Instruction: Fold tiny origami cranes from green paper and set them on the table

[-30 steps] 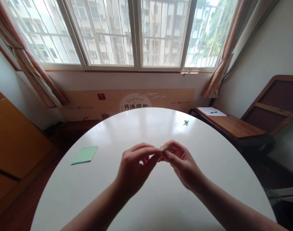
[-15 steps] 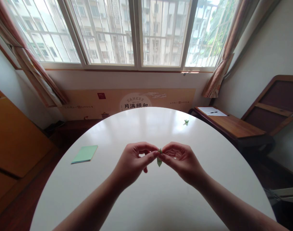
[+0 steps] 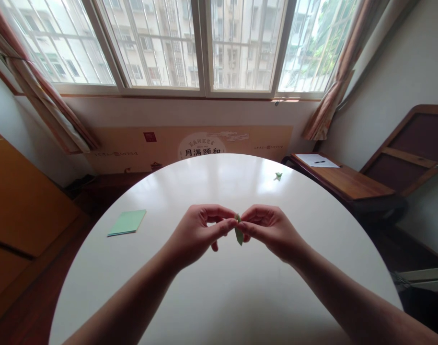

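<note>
A small piece of folded green paper [image 3: 239, 235] is held between the fingertips of both hands, above the middle of the white table. My left hand [image 3: 203, 231] pinches it from the left with thumb and index finger, its lower fingers curled loosely. From the right, my right hand [image 3: 268, 229] pinches the same paper, thumb toward me. A pointed end hangs below the fingertips and a small tip sticks up above them. The part between the fingers is hidden.
A stack of green paper squares [image 3: 127, 222] lies at the left of the round white table [image 3: 219, 306]. A small folded green paper figure [image 3: 278, 176] rests near the far right edge. Beyond it, a wooden bench [image 3: 351, 179] carries a white sheet [image 3: 316, 161] and a pen.
The folded paper has turned slightly between the fingertips, its lower point swinging a little to the right. The whole view has tipped down slightly. Both hands keep their pinch.
</note>
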A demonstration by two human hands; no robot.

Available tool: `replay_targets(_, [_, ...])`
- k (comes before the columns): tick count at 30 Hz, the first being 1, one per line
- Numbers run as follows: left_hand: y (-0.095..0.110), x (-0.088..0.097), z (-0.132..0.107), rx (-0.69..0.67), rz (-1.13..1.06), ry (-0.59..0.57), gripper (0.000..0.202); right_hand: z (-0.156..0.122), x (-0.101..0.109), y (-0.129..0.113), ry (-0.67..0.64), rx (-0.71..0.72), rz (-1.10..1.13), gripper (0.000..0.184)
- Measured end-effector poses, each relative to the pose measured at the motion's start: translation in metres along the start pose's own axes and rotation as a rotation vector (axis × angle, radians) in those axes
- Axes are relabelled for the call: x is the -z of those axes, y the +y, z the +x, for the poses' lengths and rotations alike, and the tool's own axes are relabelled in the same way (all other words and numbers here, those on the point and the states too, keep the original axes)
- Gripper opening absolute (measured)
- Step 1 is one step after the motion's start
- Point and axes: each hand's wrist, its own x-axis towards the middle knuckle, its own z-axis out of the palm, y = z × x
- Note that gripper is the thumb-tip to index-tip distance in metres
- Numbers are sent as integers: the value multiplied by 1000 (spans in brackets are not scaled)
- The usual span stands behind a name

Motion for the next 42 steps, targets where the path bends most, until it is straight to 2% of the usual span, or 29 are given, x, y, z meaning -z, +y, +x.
replay_targets(6, [-1,0,2,0,58,39,16,-3,-2,2,85,77,-112,20])
replay_targets(14, [-6,-1,3,10,-21,62,15,-3,-5,3,73,95,-138,18])
replay_targets(25, [-8,-4,4,7,-28,76,14,-4,-8,4,-7,2,-70,23])
replay_targets(34, [-9,1,5,16,37,123,18,-3,-4,3,-3,-44,-35,25])
replay_targets(42, [-4,2,1,-17,157,62,16,-2,-6,6,-10,-30,-61,24])
